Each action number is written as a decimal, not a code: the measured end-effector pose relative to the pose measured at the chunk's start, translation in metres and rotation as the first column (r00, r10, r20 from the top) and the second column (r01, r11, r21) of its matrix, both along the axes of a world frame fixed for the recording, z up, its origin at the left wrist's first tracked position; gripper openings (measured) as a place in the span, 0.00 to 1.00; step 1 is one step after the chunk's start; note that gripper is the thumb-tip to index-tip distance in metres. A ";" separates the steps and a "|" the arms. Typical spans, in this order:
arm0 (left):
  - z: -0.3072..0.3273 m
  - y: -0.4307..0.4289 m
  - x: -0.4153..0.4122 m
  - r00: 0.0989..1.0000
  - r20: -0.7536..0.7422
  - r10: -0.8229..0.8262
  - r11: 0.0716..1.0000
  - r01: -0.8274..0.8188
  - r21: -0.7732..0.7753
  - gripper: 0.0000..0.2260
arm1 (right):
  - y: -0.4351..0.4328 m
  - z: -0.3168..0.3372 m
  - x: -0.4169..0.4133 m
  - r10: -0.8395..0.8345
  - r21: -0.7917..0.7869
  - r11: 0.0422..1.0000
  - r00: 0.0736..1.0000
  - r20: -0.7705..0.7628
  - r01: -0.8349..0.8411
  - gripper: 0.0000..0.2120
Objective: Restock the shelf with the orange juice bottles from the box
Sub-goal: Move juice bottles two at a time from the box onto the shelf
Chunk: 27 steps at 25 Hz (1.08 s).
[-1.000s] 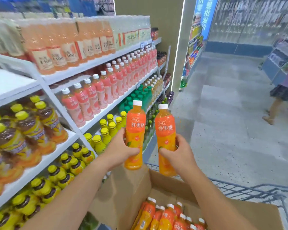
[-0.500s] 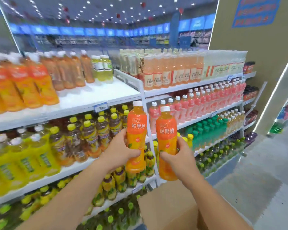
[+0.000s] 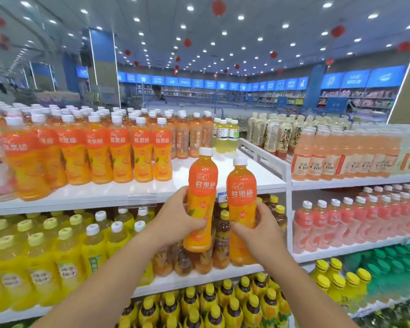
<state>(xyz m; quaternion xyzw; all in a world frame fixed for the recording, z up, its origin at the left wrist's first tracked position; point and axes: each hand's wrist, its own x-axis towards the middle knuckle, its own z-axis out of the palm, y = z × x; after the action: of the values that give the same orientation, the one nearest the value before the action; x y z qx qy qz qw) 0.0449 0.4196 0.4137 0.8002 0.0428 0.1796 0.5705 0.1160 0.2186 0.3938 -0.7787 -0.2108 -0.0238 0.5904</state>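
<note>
Left hand [image 3: 178, 218] and right hand [image 3: 258, 230] — bottles [image 3: 202, 185] gripped — now nearer top shelf [image 3: 234, 172].

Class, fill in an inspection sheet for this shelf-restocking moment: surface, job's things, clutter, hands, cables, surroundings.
Surface: top shelf, white, with a bare patch at its right end.
Job's things: left bottle and right bottle of orange juice, caps up, held in front of the shelf edge; matching shelf row stands on the top shelf.
Clutter: yellow drinks and pink drinks on the shelf below.
Hands: left hand grips the left bottle; right hand grips the right bottle.
Cables: nothing seen.
Surroundings: shop interior, blue signs, red lanterns overhead.
</note>
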 end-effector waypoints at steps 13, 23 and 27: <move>0.028 0.120 0.081 0.996 0.070 0.063 0.997 -0.065 0.030 0.22 | 0.133 0.037 0.097 0.037 0.020 0.999 0.999 0.018 -0.038 0.18; 0.033 0.128 0.170 0.988 0.081 0.133 0.990 -0.136 0.038 0.26 | 0.160 0.038 0.204 0.101 0.078 0.992 0.995 0.013 -0.102 0.21; 0.019 0.126 0.198 0.985 0.084 0.152 0.987 -0.156 0.040 0.29 | 0.168 0.029 0.236 0.139 0.115 0.983 0.990 0.024 -0.141 0.22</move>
<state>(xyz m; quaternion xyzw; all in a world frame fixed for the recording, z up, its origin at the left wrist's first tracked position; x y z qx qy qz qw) 0.2427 0.5458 0.4330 0.7996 0.0774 0.2561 0.5376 0.3525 0.3864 0.4230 -0.7259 -0.2680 -0.0006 0.6334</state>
